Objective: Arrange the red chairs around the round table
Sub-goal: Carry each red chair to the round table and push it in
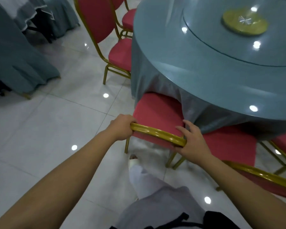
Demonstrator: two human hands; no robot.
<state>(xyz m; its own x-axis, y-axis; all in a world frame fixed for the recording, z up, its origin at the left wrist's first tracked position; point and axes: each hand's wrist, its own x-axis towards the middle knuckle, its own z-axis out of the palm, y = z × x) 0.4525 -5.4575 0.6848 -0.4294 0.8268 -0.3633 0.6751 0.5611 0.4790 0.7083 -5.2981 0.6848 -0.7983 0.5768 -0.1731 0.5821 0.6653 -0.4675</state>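
A red chair with a gold metal frame stands right in front of me, its seat pushed partly under the blue-grey cloth of the round table. My left hand grips the left end of the chair's curved gold top rail. My right hand holds the right end of that rail, fingers spread over the backrest. Another red chair stands at the table's left side, and a third one is close on my right, its gold rail beside my right forearm.
A glass turntable with a yellow centre disc lies on the table. A second table draped in blue-grey cloth stands at the far left. Glossy white floor tiles stretch between the two tables. My leg is below the chair.
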